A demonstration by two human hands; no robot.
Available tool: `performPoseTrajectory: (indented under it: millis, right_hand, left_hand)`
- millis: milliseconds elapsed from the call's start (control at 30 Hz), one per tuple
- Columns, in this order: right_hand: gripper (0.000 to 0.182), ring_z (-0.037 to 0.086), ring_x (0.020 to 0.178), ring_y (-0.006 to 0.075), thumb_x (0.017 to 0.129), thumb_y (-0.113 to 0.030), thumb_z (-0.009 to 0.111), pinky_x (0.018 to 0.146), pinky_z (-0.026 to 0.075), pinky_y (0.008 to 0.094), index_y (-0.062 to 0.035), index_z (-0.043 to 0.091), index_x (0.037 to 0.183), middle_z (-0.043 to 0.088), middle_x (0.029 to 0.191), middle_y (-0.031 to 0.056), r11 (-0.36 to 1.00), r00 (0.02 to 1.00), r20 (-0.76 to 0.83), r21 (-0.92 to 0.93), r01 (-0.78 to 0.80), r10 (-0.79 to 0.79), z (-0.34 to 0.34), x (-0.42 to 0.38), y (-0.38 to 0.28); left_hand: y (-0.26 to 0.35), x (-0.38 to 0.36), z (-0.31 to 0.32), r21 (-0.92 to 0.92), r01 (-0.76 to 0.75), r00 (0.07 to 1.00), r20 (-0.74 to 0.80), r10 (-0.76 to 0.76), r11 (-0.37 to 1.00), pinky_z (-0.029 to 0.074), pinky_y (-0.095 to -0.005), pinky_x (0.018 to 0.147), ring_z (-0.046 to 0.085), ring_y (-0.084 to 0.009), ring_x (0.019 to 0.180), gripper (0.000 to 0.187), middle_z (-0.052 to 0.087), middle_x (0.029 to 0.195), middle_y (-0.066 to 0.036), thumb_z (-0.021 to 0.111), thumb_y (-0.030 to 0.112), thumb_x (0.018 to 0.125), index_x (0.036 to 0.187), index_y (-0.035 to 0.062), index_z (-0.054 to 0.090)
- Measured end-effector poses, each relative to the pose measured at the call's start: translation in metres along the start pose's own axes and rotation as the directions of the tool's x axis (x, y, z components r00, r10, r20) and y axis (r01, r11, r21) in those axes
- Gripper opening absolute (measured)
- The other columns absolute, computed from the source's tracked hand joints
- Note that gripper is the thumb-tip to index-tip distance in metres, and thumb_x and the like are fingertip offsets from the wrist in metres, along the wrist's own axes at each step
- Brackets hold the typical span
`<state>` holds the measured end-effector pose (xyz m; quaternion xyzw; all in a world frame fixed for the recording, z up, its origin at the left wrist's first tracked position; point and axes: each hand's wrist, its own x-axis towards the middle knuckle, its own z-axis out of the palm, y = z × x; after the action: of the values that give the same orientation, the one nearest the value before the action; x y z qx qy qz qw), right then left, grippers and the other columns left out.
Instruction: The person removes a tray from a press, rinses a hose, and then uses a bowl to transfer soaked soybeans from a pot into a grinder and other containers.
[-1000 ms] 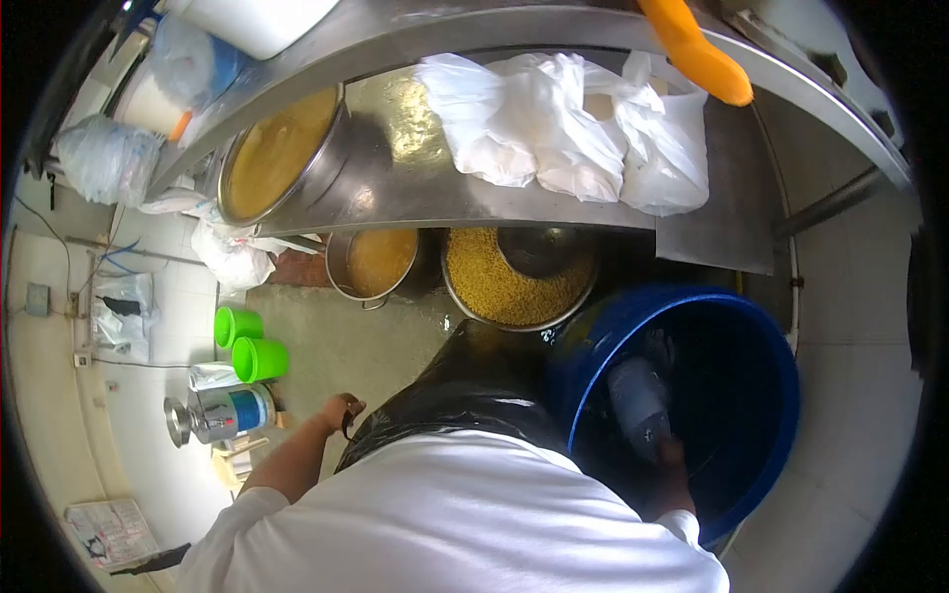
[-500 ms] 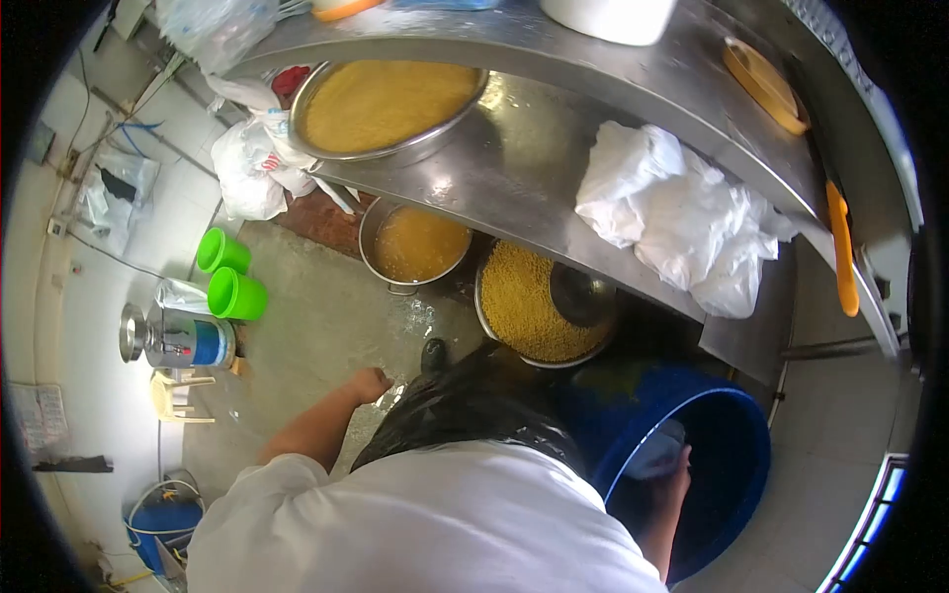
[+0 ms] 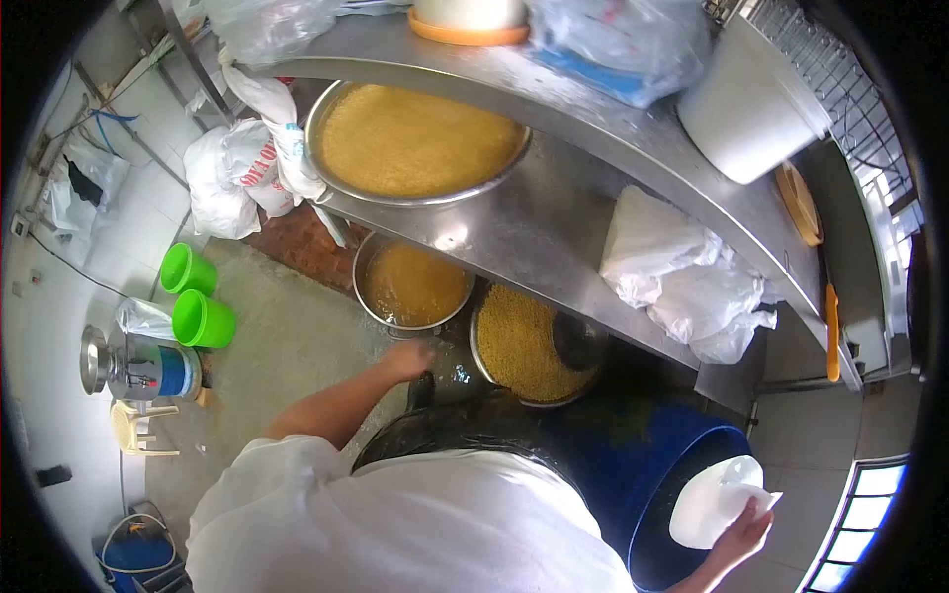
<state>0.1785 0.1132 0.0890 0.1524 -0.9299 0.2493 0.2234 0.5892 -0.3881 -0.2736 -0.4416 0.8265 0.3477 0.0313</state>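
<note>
White plastic container [image 3: 697, 512] in your right hand [image 3: 743, 534], at the mouth of the blue barrel [image 3: 625, 457]

Seen from the head camera, the container was smooth, pale and rounded, with a slight gloss and a brighter, curved edge near its top. A pointed corner stuck out on the right, just above your fingers. Its long axis ran at a slant, from lower left to upper right in the view; which way its opening faced, you could not tell.

Your right hand had closed on the container's right-hand side, fingers bent over the edge. Most of the body lay to the left of your grip, against the dark inside of the barrel, and its upper right part overlapped the rim. Whether it touched that rim was unclear.

Your left hand [image 3: 410, 361] was well apart from the container, nearest to a steel pot [image 3: 362, 289] of orange-brown liquid [image 3: 410, 282]. It was blurred, so how far its fingers were open could not be told. Beside that pot stood a basin [image 3: 539, 403] of yellow grains [image 3: 514, 341].
</note>
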Motion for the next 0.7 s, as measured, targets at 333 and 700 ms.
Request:
performPoseTrajectory:
  millis: [333,700]
  right_hand:
    - [0.036,0.066,0.091,0.0163,0.098,-0.019,0.072,0.081,0.054,0.0322,0.0062,0.067,0.123,0.074,0.1,0.0121,0.841,0.826,0.328,0.462,0.283,-0.458,0.083,0.002,-0.271]
    - [0.037,0.046,0.054,0.0041,0.102,-0.037,0.069,0.048,0.036,0.0233,-0.0009,0.067,0.104,0.05,0.065,-0.0043,0.568,0.783,0.22,0.799,0.197,-0.582,0.2,-0.034,-0.471]
  left_hand:
    - [0.219,0.123,-0.082,-0.4,-0.444,0.896,-0.175,0.408,0.802,0.053,-0.0471,0.076,0.069,-0.0363,0.086,0.035,0.071,0.088,-0.019,0.067,0.037,0.097,0.101,0.0023,0.066]
    - [0.108,0.157,-0.262,0.417,-0.424,0.703,-0.407,0.583,0.804,0.042,-0.0548,0.109,0.055,-0.0354,0.13,0.047,0.065,0.128,-0.021,0.06,0.044,0.1,0.127,0.006,0.067]
